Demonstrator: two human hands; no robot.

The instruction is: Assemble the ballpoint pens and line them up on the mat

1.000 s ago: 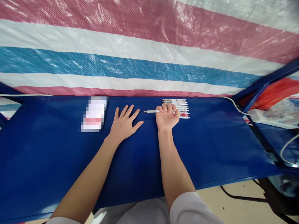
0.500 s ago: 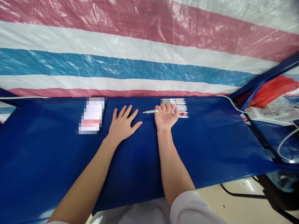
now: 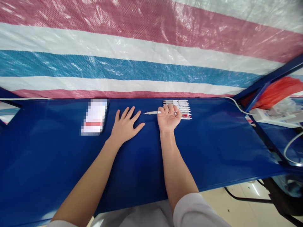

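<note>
glossy blue table (image 3: 213,148), woven tarp (image 3: 142,66) (plastic sheen)

A tarp (image 3: 151,63) striped red, white and blue hangs behind the blue surface (image 3: 213,151). A blurred white packet (image 3: 94,120) lies at the far left. A white cable (image 3: 233,102) runs right toward a power strip (image 3: 272,118) near a red bag (image 3: 279,91).

The right hand (image 3: 169,119), palm up, curls around a white pen (image 3: 152,112) beside a row of white pens (image 3: 183,108); the left hand (image 3: 125,126) lies flat on the glossy blue table (image 3: 213,148).
</note>
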